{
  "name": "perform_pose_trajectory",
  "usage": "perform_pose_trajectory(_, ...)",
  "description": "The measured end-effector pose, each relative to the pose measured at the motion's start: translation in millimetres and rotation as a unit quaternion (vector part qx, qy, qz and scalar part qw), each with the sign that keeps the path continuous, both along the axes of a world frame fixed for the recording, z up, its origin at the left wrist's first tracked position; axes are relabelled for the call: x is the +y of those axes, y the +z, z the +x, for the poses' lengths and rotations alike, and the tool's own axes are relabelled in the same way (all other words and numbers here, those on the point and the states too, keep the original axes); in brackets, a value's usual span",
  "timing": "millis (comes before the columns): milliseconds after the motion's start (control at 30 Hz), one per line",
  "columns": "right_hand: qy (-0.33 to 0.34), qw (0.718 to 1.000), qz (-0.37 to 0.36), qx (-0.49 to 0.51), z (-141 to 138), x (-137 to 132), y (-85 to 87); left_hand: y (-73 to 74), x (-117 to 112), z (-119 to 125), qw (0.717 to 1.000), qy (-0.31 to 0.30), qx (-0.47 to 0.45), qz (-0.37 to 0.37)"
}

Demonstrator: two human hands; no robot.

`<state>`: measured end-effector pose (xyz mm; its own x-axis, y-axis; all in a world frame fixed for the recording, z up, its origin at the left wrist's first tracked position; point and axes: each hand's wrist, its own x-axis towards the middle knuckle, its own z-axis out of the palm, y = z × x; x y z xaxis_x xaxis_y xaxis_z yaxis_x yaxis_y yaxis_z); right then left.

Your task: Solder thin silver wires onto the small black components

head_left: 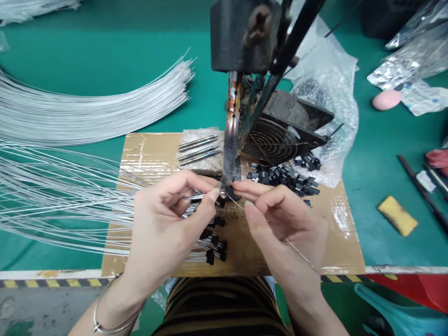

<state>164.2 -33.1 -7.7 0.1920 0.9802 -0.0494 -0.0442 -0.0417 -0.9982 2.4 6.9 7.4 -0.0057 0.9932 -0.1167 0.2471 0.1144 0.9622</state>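
My left hand (171, 217) pinches a thin white wire between thumb and forefinger, just under the tip of the soldering iron (229, 154). At the wire's end a small black connector (229, 190) sits between my two hands, partly hidden by the fingertips. My right hand (283, 224) has its thumb and fingers closed around a thin strand of solder wire (296, 248), whose end reaches the iron tip. My right fingertips are at the connector's side. Beneath my left hand, wires with black connectors (210, 256) lie on the cardboard (245, 256).
Loose black connectors (280, 177) are heaped right of the iron, before a black fan (276, 140). A bundle of white wires (105, 114) spreads leftward. Metal rods (199, 148) lie on a pad behind my left hand. A yellow sponge (397, 215) is at right.
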Motion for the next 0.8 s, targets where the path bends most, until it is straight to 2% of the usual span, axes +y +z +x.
perform_pose_trajectory(800,-0.016,1.0,0.002,0.005,-1.7,-1.4,0.2,-0.3,-0.7,1.2,1.0,-0.007,0.006,0.0)
